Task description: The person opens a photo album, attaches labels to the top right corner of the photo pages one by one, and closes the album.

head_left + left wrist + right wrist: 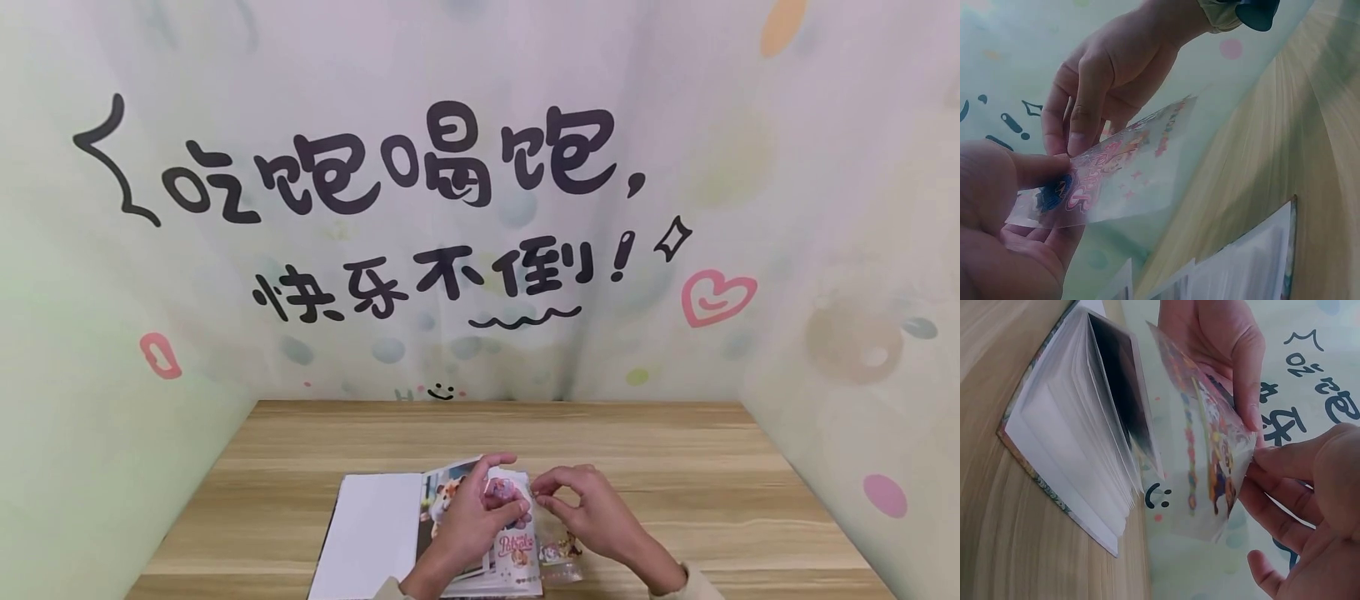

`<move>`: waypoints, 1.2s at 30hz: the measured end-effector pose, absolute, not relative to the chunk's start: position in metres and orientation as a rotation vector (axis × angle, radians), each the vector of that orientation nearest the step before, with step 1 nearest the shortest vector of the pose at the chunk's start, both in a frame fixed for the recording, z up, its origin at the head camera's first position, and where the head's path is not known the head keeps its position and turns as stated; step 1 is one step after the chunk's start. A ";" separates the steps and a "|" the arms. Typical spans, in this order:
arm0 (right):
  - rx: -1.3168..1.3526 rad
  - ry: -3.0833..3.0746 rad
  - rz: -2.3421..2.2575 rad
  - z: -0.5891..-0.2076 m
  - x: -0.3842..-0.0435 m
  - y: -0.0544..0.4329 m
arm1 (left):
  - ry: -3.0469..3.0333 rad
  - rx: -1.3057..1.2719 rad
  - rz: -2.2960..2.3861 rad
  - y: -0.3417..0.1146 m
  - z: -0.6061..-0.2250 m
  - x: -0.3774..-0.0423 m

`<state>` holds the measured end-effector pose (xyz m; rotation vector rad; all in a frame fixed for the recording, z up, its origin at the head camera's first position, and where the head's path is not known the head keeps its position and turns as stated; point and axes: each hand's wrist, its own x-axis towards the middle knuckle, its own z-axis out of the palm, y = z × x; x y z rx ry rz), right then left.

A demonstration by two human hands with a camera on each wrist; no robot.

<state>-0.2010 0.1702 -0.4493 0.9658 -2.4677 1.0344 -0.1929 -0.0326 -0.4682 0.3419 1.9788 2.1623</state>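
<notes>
Nearest the wrist camera: your left hand (1004, 206), thumb on top and fingers beneath, pinching a printed clear sheet (1088, 190). Head view: index finger of that hand stretches out past the grip.

Your right hand (1310, 494) pinches the sheet's edge between thumb and fingertips, close beside the left thumb. The two hands nearly meet there.

Sheet: thin, see-through, tilted, held up off the table (675, 467). Pink lettering, small pink stars and coloured cartoon figures on it. From the head view it overlaps the right side of the open album (375, 533); from both wrist views it is apart from the album. A clear portion with gold-brown figures (561, 550) shows below your right hand, past the album's right edge; cannot tell whether it is a separate layer or a fold.

Album lies open in front of you, left side plain white, pages (1075, 425) fanned. Photo (444, 493) of an orange-and-white animal on the right, partly behind your left hand.

Light sleeve (693, 583) at your right wrist. Beyond the table, a pale backdrop (450, 50) with black characters.
</notes>
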 end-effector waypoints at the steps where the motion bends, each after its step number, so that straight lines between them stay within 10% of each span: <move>1: 0.960 -2.476 1.033 -0.449 -0.201 0.170 | 1.977 0.340 2.161 -0.033 -0.468 -0.193; 36: 0.890 -2.503 1.308 -0.457 -0.205 0.182 | 2.042 0.260 2.109 -0.031 -0.474 -0.194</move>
